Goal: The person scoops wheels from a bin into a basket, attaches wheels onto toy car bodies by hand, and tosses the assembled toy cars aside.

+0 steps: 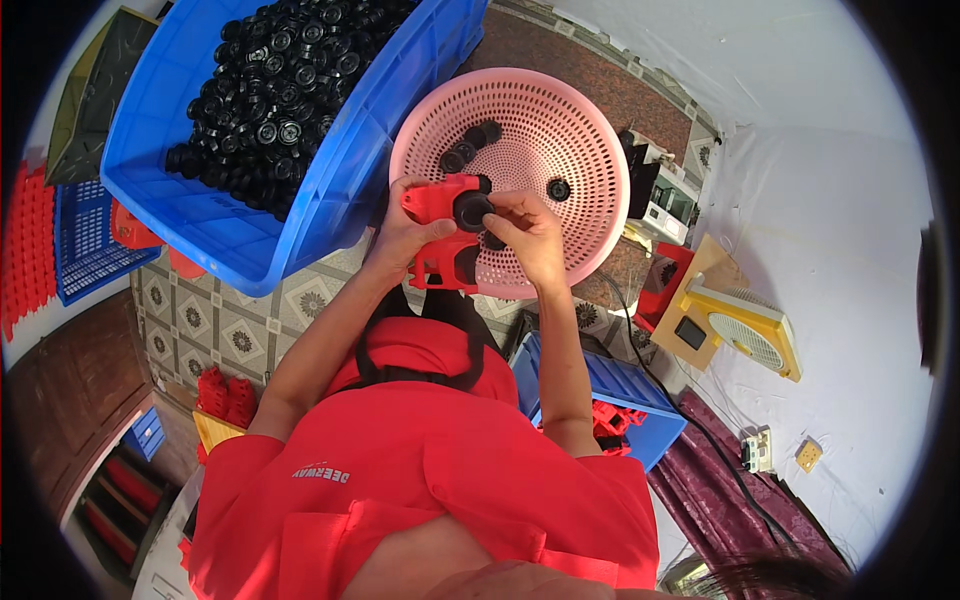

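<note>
My left hand [402,232] is closed around a red plastic toy vehicle body [432,203], above the near left rim of a pink perforated basket [608,130]. My right hand [532,232] pinches a black toy wheel [472,211] against the side of that body. More red plastic with cutouts [440,265] shows just below; whether it belongs to the same piece I cannot tell. Several loose black wheels [465,148] lie inside the basket at the far left, and a single wheel [558,189] rests toward its right side.
A large blue crate [330,200] heaped with black wheels [285,85] stands at far left. Right of me are a blue bin [650,435] with red parts, a yellow fan [755,335] and a black cable [690,415]. A blue basket [95,225] sits at the left edge.
</note>
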{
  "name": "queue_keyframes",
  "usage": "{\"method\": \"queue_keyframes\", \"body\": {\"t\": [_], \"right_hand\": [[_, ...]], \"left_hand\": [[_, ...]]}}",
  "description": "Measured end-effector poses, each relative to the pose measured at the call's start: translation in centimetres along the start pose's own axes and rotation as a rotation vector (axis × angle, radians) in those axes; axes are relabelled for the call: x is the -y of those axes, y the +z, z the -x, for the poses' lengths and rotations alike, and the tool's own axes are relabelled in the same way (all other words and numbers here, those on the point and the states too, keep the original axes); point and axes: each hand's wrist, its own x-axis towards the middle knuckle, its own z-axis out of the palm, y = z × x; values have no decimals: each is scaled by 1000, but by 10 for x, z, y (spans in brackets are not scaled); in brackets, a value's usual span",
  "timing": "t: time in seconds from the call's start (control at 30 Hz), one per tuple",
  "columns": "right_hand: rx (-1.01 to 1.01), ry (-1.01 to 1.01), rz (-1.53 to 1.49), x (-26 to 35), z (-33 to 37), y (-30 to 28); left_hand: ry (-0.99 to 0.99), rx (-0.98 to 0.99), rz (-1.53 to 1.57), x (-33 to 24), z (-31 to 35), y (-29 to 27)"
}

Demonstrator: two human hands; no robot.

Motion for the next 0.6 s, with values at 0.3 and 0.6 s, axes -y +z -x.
{"method": "queue_keyframes", "body": {"t": [0.3,0.6], "right_hand": [[235,282,-131,-8,3,12],[193,95,-277,-36,1,23]], "left_hand": [[-117,65,-97,-3,19,-5],[-82,122,-75,-13,18,-10]]}}
